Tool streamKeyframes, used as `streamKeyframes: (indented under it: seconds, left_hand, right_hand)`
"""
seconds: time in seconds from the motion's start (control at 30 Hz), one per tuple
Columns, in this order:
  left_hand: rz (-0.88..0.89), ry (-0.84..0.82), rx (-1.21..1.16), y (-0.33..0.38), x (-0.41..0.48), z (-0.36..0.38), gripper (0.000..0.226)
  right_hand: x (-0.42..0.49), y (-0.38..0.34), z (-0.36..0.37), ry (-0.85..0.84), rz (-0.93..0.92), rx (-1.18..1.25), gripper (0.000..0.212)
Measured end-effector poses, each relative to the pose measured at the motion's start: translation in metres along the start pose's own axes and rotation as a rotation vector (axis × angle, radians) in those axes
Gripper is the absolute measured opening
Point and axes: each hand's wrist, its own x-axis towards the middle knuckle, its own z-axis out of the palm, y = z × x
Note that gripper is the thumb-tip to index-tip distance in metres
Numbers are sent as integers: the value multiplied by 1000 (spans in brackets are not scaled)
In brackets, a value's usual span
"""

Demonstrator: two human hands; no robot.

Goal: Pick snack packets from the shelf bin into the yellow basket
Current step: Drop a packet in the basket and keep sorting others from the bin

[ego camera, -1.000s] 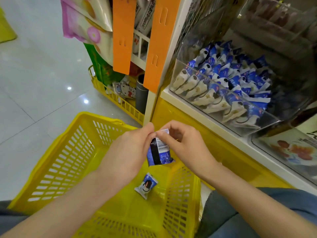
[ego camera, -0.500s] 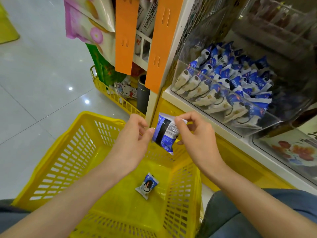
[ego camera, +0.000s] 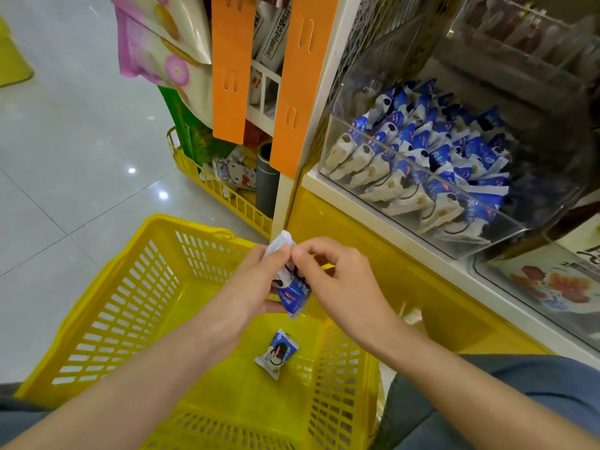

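Held snack packet: a blue-and-white snack packet is held upright above the far right part of the yellow basket, white crimped end uppermost.
Left hand: the left hand is wrapped round the packet from the left, with the thumb pressed against its upper part.
Right hand: the packet's upper part is pinched from the right between thumb and forefinger of the right hand; the other fingers are curled.
Basket: it is placed on the tiled floor, near, just left of the yellow shelf base.
Loose packet: a second packet of the same kind is laid flat on the basket bottom, below the hands and apart from the held one.
Shelf bin: a clear shelf bin is set on the white shelf at the far right and is filled with matching binned packets.
Far left of shelf: two orange strips are hung there, with a small yellow rack of goods below them.
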Motion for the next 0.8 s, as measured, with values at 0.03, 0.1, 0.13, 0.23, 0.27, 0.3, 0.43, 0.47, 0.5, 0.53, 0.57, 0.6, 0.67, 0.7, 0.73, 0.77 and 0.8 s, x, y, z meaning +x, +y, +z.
streamKeyframes:
  seconds: [0.03,0.1,0.13,0.23,0.27,0.3,0.43,0.47,0.5,0.53,0.57,0.6,0.67,0.7,0.73,0.77,0.8]
  left_hand:
    - [2,-15,-6,1,0,0,11]
    - [12,-35,0,3,0,1,17]
    - [13,-40,7,4,0,2,19]
    - [26,-44,54,2,-2,2,21]
    - [42,-45,71,1,-3,1,19]
    - [63,-42,88,0,-4,-1,18]
    - [156,-52,153,-1,-6,-3,20]
    - [165,-55,160,0,-6,-3,22]
    - [170,-53,170,1,-6,-3,23]
    - [173,-49,182,1,-7,-4,24]
    - [177,-45,199,1,-7,-4,24]
    - [182,-42,216,2,-7,-5,24]
    - [184,-31,227,2,-6,-6,23]
    - [177,-23,217,2,-6,-5,23]
    - [164,-18,201,3,-5,-5,24]
    - [147,-14,180,4,-5,-4,24]
    - [127,-16,156,4,-5,-3,23]
  right_hand:
    - [1,0,0,24,17,3,10]
    - [3,3,-2,97,45,0,15]
    - [5,4,-4,120,63,-9,20]
    - [9,4,-9,90,165,60,19]
    - [10,3,-10,64,196,124,13]
    - [11,2,-10,44,212,176,8]
    - [13,0,-12,-16,183,209,8]
    - [14,0,-14,-50,186,211,8]
    - [14,-1,-15,-94,209,220,7]
    - [15,-1,-17,-143,250,237,6]
    - [15,-1,-18,-189,290,251,5]
    - [16,-1,-19,-218,309,260,5]
    - [16,-1,-18,-192,239,219,4]
    - [15,0,-17,-141,154,129,4]
    - [15,0,-17,-87,56,-3,3]
    - [14,1,-16,-45,-42,-144,4]
    - [13,2,-15,-24,-122,-246,6]
